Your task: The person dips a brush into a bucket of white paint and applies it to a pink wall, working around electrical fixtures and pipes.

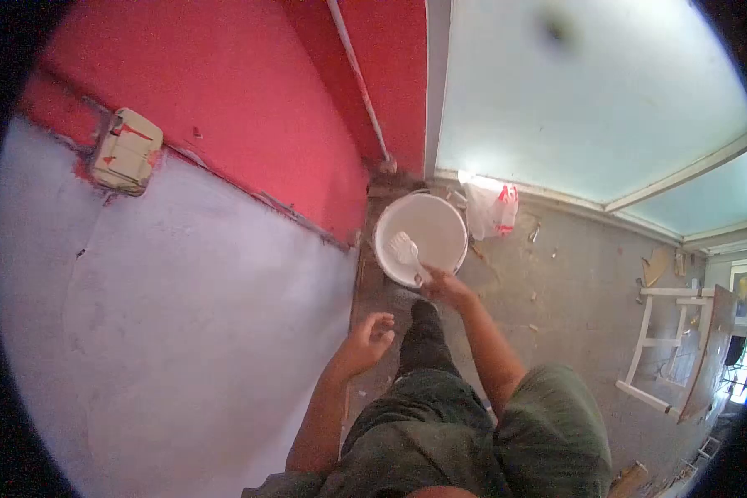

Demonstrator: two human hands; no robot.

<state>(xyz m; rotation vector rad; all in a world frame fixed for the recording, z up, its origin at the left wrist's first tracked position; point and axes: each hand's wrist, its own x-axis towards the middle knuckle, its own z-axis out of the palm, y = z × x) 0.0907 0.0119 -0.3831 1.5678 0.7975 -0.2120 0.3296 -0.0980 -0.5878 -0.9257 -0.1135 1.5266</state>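
1. Seen from the head camera, a person's right hand (446, 287) is clamped on the handle of a white brush (402, 248) at the near rim of a white bucket (441, 226). The brush head lies within the bucket's opening, its bristles pointing away from the person toward the upper left.

2. The left hand (372, 339) hangs free near the pale wall, below and to the left of the bucket, its fingers bent and thumb and fingertips apart, with nothing in its grasp.

3. The bucket rests on a grey floor (573, 286) scattered with small scraps, close to the corner. Just beside it, on the right, sits a white plastic bag (491, 207) with red print.

4. At left, a wall painted red (224, 91) above and pale lavender (199, 332) below bears a paint-smeared cream box (129, 153). A paint-marked pipe (358, 76) runs down the red section toward the corner.

5. Pale blue panelling (573, 108) borders the floor at upper right; a white-framed table (705, 357) with a brown top stands well apart, near the right edge.
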